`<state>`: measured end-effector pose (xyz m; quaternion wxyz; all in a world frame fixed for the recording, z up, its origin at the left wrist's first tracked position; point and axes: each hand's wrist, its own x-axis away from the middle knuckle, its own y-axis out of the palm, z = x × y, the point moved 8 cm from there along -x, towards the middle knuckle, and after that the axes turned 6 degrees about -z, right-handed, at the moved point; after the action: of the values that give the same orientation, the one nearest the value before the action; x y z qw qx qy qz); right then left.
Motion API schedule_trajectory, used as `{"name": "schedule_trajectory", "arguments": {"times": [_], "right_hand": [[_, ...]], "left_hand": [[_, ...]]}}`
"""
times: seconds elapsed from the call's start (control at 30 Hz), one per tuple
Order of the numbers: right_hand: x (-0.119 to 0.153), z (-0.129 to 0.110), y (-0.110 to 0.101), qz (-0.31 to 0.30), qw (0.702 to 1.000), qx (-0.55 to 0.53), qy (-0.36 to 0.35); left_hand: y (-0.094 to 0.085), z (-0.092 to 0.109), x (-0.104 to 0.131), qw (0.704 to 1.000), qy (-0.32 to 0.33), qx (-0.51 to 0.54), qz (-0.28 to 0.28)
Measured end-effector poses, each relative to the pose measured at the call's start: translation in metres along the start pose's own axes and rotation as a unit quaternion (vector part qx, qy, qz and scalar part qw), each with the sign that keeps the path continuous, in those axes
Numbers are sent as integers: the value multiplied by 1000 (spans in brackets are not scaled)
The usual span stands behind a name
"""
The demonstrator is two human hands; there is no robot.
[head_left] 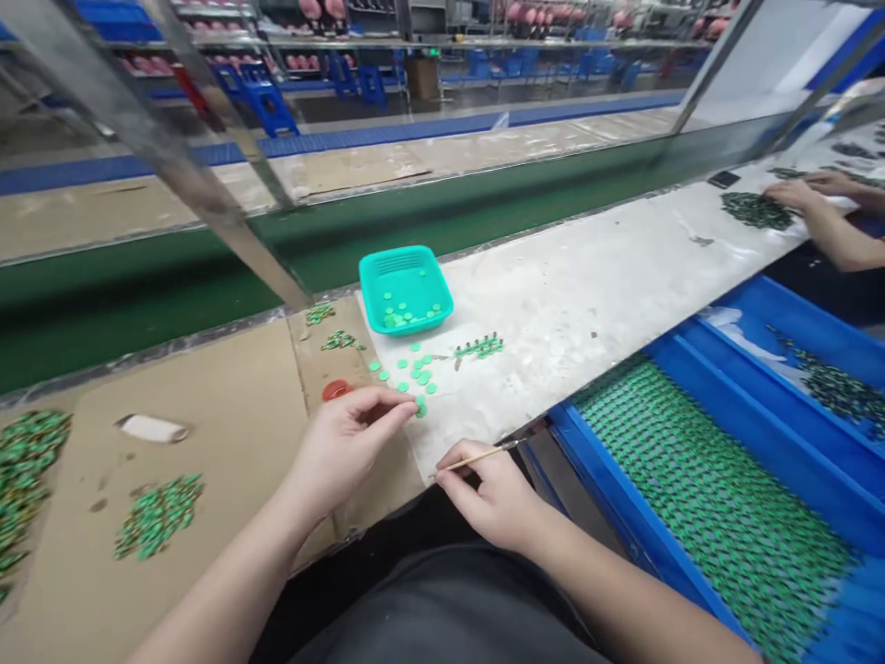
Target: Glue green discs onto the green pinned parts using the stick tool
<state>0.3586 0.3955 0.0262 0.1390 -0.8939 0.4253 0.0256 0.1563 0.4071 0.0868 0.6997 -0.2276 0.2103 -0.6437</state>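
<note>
My left hand (pixel 352 433) pinches a small green disc (pixel 420 406) between thumb and fingertips, just above the white table surface. In my right hand (pixel 488 484) is a thin wooden stick (pixel 477 458), held like a pen, its dark tip pointing right. Loose green discs (pixel 418 371) lie scattered beyond my left fingertips. More of them sit in a turquoise basket (pixel 442 304). To its right, small green pieces with dark upright tips (pixel 480 347) stand in short rows. An orange-red round lid or dish (pixel 336 390) rests behind my left hand, partly hidden by it.
Piles of green and gold pieces (pixel 159 515) lie on cardboard at left, near a white tube (pixel 153 428). At right, a blue tray (pixel 681 452) holds many rows of green pieces. A metal post (pixel 207 198) rises at the back. Another person's hands (pixel 802 195) work far right.
</note>
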Motion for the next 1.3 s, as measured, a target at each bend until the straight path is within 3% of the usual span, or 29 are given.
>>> {"name": "schedule_trajectory", "arguments": {"times": [0.13, 0.23, 0.47, 0.7, 0.8, 0.87, 0.97, 1.07, 1.2, 1.3], "right_hand": [[15, 3, -24, 44, 999, 0, 17], [24, 5, -38, 60, 998, -1, 25], [37, 13, -53, 70, 997, -1, 42], [37, 16, -58, 67, 997, -6, 45], [38, 15, -60, 65, 997, 0, 45], [40, 12, -62, 65, 997, 5, 36], [43, 9, -64, 52, 998, 1, 40], [44, 11, -65, 40, 997, -10, 66], [44, 3, -73, 73, 991, -94, 62], [45, -13, -88, 98, 977, -187, 43]], "left_hand": [[39, 16, -53, 995, 73, -69, -7], [60, 25, -82, 985, 114, -126, 22], [83, 29, -103, 962, 162, -214, 45], [88, 31, -106, 954, 160, -247, 55], [81, 36, -101, 958, 146, -241, 60], [60, 39, -94, 961, 122, -234, 81], [13, 36, -82, 964, 65, -233, 112], [-11, 25, -75, 968, 24, -248, 41], [10, 8, -65, 958, 36, -270, -86], [33, -2, -60, 950, 56, -287, -110]]}}
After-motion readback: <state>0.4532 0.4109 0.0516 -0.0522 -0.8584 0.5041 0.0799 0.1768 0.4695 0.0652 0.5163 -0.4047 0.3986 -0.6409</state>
